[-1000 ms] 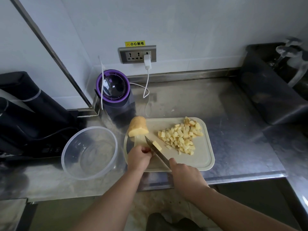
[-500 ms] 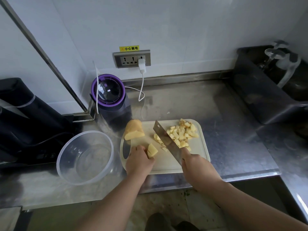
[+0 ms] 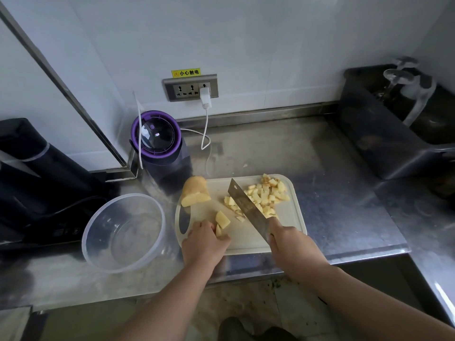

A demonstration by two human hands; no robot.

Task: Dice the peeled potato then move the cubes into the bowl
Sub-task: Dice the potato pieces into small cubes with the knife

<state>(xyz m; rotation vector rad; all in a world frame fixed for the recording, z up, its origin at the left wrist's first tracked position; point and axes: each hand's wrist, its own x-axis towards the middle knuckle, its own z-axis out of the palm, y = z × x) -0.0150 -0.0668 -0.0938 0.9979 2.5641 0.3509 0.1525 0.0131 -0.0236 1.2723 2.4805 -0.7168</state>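
The small potato slab (image 3: pixel 222 219) lies on the cutting board (image 3: pixel 246 238) right at the fingertips of the left hand (image 3: pixel 204 244), which curls over its near end and pins it down. That is plainly the nearer of the two hands. The slab's long axis seems to point roughly away from the person, and it sits to the left of the knife (image 3: pixel 247 209), apart from it.

The right hand (image 3: pixel 293 244) is wrapped round the knife handle, which is hidden in the fist. The broad steel blade runs diagonally up and to the left, along the left edge of the pile of cubes (image 3: pixel 267 194); whether its edge touches the board I cannot tell. For the next cut, I judge, the blade has to swing left and cross the slab.

The uncut potato half (image 3: pixel 195 193) rests at the board's far left corner, rounded, pale yellow and moist on its cut face. The cubes are small and uneven (some more wedge than cube). The board is smooth pale plastic with rounded corners. The bowl (image 3: pixel 85 242), clear thin plastic, stands on the steel bench (image 3: pixel 270 148) just left of the board, with no cubes in it yet.
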